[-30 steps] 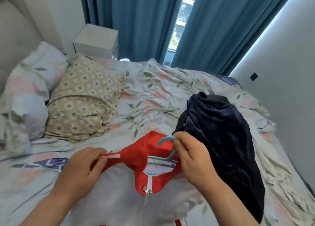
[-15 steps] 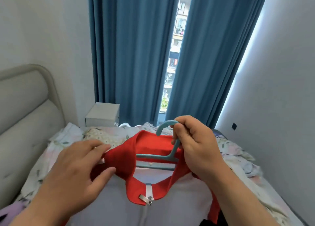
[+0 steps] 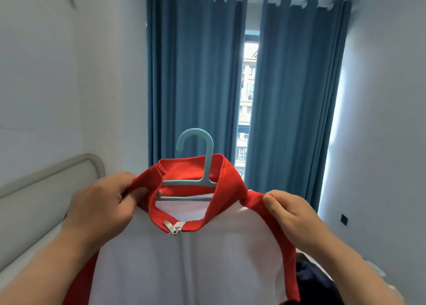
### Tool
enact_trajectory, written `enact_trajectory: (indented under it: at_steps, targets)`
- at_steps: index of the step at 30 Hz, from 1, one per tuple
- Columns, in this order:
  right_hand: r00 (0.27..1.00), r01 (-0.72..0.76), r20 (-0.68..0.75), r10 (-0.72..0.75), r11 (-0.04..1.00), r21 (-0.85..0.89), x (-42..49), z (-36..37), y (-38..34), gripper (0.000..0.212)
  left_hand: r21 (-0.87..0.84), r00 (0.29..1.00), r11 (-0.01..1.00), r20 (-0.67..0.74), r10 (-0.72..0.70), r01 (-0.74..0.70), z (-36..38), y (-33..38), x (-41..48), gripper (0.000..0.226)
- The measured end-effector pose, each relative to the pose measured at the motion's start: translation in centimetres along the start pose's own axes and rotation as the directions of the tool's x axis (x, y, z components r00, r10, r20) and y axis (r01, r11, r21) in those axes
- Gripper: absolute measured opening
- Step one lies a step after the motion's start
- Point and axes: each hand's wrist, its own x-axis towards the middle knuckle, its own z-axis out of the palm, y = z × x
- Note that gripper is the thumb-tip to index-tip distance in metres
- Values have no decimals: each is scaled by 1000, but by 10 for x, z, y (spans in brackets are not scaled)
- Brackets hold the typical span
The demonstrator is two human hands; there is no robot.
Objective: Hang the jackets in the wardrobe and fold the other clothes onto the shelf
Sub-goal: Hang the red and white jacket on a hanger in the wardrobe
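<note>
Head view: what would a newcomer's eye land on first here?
The red and white jacket held up centre frame on a light blue hanger. The left hand and right hand pinch its shoulders. Behind hang tall blue curtains, parted on a bright window.

both hands raised: left hand (image 3: 102,204), right hand (image 3: 291,215) pinched

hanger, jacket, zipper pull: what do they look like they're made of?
Hanger: likely moulded plastic, light blue with a matte, even surface and thick rounded hook.
Jacket: soft fabric, red collar and shoulders, white body; it creases under the left hand and right hand. Fibre unclear.
Zipper pull: probably metal, silvery with a glint.
</note>
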Motion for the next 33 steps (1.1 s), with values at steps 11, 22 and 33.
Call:
enact_trajectory:
  at_steps: [11, 22, 33]
  targets:
    - [936, -156, 351, -21, 869, 470, 26, -96, 7, 30, 39, 993, 992, -10, -120, 121, -30, 55, 44, 9]
    - [962, 244, -7, -272, 875, -417, 32, -124, -10, 50, 85, 989, 992, -123, -79, 90, -53, 109, 57, 8]
    - [864, 494, 37, -503, 859, 137, 52, -94, -33, 39, 225, 995, 974, -102, 20, 4, -89, 141, 37, 11]
